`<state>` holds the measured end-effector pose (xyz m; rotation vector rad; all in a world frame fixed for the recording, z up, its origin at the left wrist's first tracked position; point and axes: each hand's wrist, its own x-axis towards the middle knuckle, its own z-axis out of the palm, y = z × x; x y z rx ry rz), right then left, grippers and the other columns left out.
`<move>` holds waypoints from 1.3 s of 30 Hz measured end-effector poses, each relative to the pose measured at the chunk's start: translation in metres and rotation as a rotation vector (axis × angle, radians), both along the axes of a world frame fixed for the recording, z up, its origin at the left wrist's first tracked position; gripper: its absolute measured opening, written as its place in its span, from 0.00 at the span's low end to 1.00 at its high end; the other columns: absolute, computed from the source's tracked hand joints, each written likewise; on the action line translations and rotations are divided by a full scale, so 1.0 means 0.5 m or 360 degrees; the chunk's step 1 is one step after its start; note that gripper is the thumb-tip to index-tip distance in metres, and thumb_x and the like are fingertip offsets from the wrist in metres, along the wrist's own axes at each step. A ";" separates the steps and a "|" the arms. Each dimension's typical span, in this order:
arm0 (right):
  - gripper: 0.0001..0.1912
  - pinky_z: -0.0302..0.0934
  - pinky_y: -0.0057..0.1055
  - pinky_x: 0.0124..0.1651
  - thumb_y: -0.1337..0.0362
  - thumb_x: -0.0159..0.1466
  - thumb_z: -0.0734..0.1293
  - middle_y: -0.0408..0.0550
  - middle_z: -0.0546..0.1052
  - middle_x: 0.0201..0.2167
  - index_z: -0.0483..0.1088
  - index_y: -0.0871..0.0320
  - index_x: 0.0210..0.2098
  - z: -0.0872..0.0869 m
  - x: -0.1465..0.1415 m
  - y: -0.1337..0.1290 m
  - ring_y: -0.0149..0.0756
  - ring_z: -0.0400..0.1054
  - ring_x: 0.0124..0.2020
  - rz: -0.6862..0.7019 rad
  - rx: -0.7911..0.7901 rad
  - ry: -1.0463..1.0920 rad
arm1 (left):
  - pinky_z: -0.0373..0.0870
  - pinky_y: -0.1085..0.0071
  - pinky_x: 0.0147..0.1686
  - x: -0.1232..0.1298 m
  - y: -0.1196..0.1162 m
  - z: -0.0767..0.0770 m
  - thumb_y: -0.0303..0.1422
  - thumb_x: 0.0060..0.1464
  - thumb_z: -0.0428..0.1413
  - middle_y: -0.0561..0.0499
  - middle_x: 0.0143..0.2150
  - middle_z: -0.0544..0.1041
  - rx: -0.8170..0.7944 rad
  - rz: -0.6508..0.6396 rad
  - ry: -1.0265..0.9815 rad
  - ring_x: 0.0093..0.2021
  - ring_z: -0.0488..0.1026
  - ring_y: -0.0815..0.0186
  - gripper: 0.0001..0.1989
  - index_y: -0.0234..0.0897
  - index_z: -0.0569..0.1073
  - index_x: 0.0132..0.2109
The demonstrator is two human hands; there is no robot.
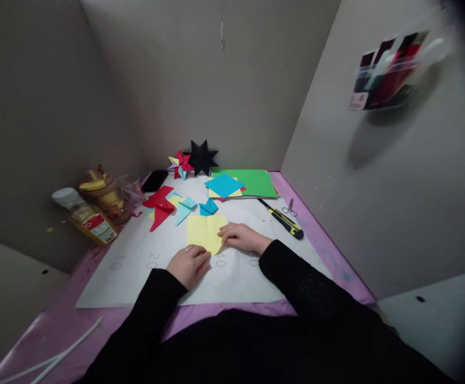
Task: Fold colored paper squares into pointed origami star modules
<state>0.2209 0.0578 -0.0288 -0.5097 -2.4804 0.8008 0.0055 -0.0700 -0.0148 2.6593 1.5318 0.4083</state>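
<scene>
A square sheet of yellow paper with a vertical crease lies on the white sheet in front of me. My left hand is at its lower edge, fingers closed together on the paper. At the right edge my right hand grips the sheet, and the lower right corner curls up a little. Just beyond the paper are a folded blue piece, a folded light blue piece and a folded red piece.
A green stack with a blue square on top lies behind. A utility knife and small scissors are at right. A glue bottle stands left; paper stars lean at the back wall.
</scene>
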 end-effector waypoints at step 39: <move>0.11 0.52 0.34 0.47 0.65 0.60 0.59 0.51 0.68 0.41 0.72 0.59 0.35 -0.023 -0.117 -0.001 0.40 0.56 0.43 -0.0795 0.0367 -0.0532 | 0.64 0.67 0.40 0.016 0.042 -0.043 0.23 0.56 0.42 0.45 0.38 0.68 -0.0142 0.0301 -0.0051 0.37 0.64 0.63 0.21 0.36 0.69 0.54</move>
